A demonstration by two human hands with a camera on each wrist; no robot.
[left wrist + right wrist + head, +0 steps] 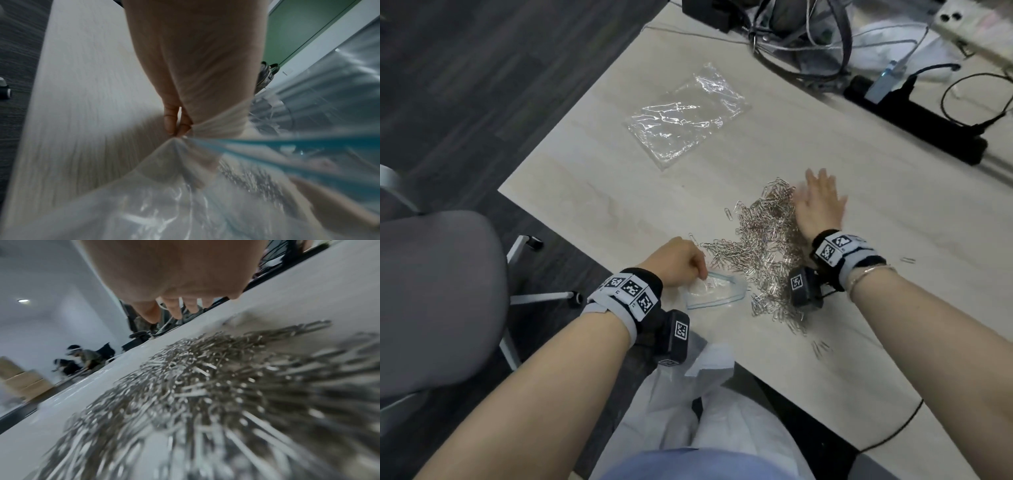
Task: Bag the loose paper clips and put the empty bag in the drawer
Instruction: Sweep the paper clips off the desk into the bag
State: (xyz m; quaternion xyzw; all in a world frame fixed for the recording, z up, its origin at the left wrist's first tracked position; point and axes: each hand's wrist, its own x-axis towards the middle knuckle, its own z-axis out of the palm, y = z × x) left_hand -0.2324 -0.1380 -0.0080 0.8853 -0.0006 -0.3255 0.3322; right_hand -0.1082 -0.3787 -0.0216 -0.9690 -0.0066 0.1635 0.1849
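A wide heap of silver paper clips [767, 246] [205, 386] lies on the pale table near its front edge. My left hand [678, 262] [179, 128] pinches the rim of a clear zip bag with a blue seal [717, 291] [267, 146] at the table's edge, its mouth facing the heap. My right hand [818, 202] [185, 308] is flat with straight fingers, at the heap's right side, blurred with motion. A second clear bag [688, 113] lies flat and empty farther back on the table.
Cables [808, 37], a black power strip [914, 116] and a white phone [959, 20] crowd the table's far right. An office chair [438, 291] stands left of the table. A few stray clips [822, 347] lie near the front edge.
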